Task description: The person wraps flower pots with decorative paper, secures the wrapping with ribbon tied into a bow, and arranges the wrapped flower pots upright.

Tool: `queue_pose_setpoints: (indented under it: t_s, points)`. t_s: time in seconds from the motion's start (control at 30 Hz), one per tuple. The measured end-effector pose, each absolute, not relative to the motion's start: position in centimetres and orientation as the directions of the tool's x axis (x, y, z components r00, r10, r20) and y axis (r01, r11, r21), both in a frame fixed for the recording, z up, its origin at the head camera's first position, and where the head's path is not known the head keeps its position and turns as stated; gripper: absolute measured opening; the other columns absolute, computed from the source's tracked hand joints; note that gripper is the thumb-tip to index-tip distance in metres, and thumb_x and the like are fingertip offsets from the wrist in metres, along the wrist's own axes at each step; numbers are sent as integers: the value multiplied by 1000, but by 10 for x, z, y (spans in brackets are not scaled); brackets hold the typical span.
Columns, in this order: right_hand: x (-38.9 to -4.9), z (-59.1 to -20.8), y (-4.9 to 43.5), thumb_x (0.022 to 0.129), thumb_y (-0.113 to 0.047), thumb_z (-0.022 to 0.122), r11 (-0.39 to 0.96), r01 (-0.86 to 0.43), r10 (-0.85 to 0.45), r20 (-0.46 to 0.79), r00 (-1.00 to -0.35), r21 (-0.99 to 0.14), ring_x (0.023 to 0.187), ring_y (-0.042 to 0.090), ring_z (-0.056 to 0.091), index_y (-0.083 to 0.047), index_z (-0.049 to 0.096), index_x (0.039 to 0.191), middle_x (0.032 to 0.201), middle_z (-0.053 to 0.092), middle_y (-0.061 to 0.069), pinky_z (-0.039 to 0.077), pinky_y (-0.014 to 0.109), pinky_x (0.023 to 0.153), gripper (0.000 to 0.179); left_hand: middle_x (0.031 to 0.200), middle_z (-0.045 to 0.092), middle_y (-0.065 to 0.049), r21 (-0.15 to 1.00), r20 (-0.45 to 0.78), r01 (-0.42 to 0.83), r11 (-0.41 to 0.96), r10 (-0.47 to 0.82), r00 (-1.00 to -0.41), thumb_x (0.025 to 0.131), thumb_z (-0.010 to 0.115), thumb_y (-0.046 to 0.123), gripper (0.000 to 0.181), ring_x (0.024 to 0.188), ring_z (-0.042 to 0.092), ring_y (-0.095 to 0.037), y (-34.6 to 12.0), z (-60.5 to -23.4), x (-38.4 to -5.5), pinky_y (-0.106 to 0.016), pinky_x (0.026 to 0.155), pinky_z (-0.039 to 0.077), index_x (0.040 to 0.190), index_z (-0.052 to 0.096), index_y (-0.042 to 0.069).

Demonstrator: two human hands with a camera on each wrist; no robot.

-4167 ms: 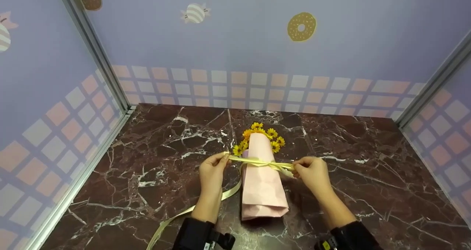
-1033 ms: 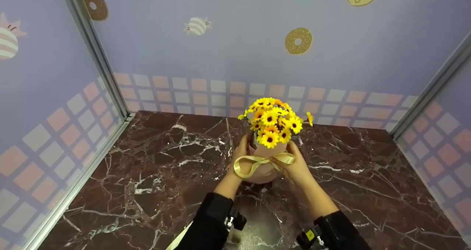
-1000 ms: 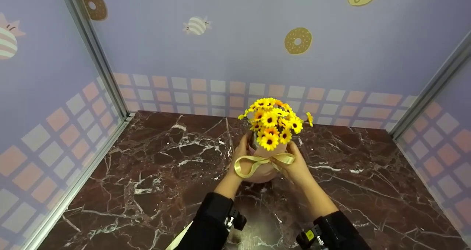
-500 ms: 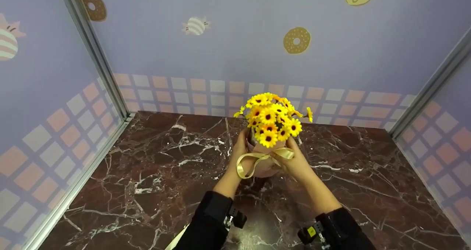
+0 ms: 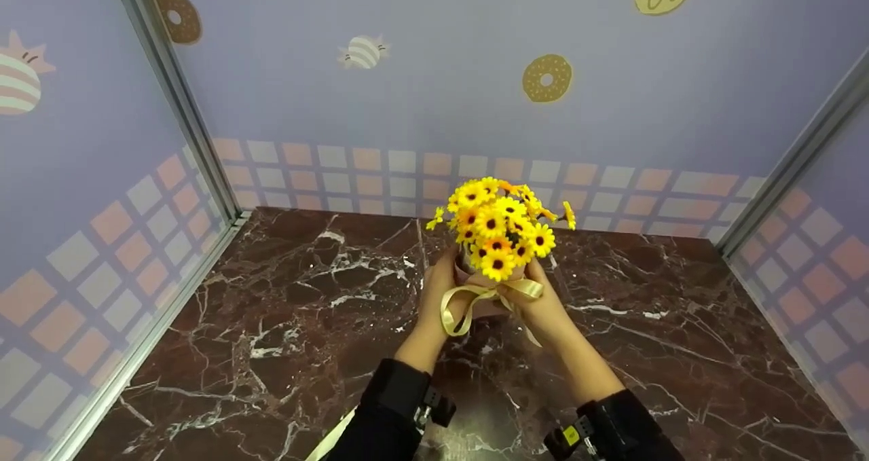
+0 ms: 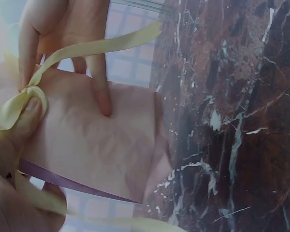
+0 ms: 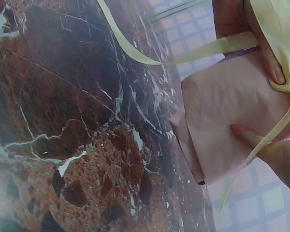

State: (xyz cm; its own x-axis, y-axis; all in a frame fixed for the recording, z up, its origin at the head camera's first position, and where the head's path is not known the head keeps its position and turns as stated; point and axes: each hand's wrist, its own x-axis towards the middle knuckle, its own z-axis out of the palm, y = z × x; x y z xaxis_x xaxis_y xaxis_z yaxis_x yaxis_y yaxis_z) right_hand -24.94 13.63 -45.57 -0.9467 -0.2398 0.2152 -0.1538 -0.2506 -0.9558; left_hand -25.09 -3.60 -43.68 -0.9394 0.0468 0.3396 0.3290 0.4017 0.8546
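Note:
A bouquet of yellow and orange flowers (image 5: 492, 223) is held with its blooms up, wrapped in pale pink paper (image 6: 96, 130) that shows a purple edge. My left hand (image 5: 438, 294) grips the wrap from the left, its thumb pressing beside the knot. From the other side my right hand (image 5: 543, 308) holds the wrap; one of its fingertips lies against the paper in both wrist views. A pale yellow ribbon (image 5: 458, 308) is tied in a bow across the front, with loose tails hanging. The paper's folded lower end shows in the right wrist view.
Dark red marble-patterned tabletop (image 5: 326, 352) spreads beneath the hands. A patterned lilac wall (image 5: 434, 94) stands behind, with side panels at left and right. A strip of ribbon (image 5: 333, 437) extends past the left sleeve.
Earlier the bouquet lay on the table while both hands pulled the ribbon sideways. Now it is raised upright with a bow on it. Over the last second it has shifted and tilted slightly.

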Motion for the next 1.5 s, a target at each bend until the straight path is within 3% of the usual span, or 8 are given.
queue_pose_setpoints:
  t_s: [0.1, 0.3, 0.47, 0.57, 0.73, 0.97, 1.13, 1.5]
  points:
    - [-248, -455, 136, 91, 9, 57, -249, -170, -230, 229, -946, -953, 137, 26, 34, -20, 17, 155, 155, 25, 7, 39, 34, 105, 82, 96, 64, -2, 822, 302, 276, 499, 30, -953, 85, 73, 33, 65, 90, 56, -22, -36, -431, -249, -42, 81, 48, 143, 48, 16]
    - [-247, -452, 138, 90, 6, 60, -242, -141, -194, 191, -962, -960, 136, 29, 35, -21, 17, 155, 155, 25, 8, 40, 35, 104, 83, 96, 61, -1, 871, 282, 295, 393, 91, -955, 87, 73, 26, 76, 84, 59, -16, -35, -427, -247, -37, 79, 50, 152, 34, 16]
    - [-246, -450, 141, 90, 8, 59, -280, -107, -189, 164, -968, -954, 136, 26, 35, -24, 17, 155, 154, 26, 5, 41, 34, 103, 84, 95, 60, -2, 805, 365, 365, 467, 94, -926, 85, 75, 25, 77, 90, 55, -21, -36, -430, -247, -42, 93, 44, 150, 36, 11]
    - [-246, -451, 143, 89, 11, 59, -309, -96, -174, 156, -972, -946, 134, 27, 38, -23, 19, 155, 152, 28, 6, 44, 34, 101, 85, 113, 58, -12, 807, 408, 424, 410, 132, -903, 81, 77, 22, 80, 105, 53, -29, -38, -433, -250, -49, 100, 39, 148, 37, 4]
    - [-244, -451, 146, 85, 17, 59, -353, -94, -158, 158, -975, -931, 127, 28, 45, -17, 18, 154, 149, 31, 12, 46, 35, 99, 87, 142, 39, -30, 817, 477, 515, 259, 199, -856, 76, 78, 14, 85, 131, 37, -43, -41, -439, -253, -54, 108, 31, 146, 33, -7]
    - [-242, -452, 154, 88, 11, 62, -365, -4, -201, 82, -976, -931, 114, 25, 56, -8, 29, 149, 134, 47, 14, 50, 39, 94, 72, 142, 36, -34, 827, 466, 501, 254, 188, -865, 71, 82, 9, 88, 132, 33, -48, -37, -442, -254, -58, 107, 31, 142, 36, -11]
    - [-240, -455, 155, 87, 10, 63, -334, -13, -179, 77, -981, -942, 103, 22, 61, -1, 38, 140, 116, 59, 11, 52, 33, 89, 59, 142, 37, -32, 827, 451, 485, 285, 180, -874, 71, 82, 9, 87, 131, 36, -46, -34, -440, -251, -58, 107, 32, 143, 37, -8]
    - [-239, -457, 153, 86, 14, 61, -397, -4, -196, 89, -977, -918, 112, 25, 58, -3, 30, 146, 128, 51, 15, 50, 34, 94, 70, 142, 37, -35, 775, 444, 515, 365, 266, -856, 72, 84, 12, 90, 130, 36, -50, -37, -441, -257, -61, 105, 32, 143, 34, -10]
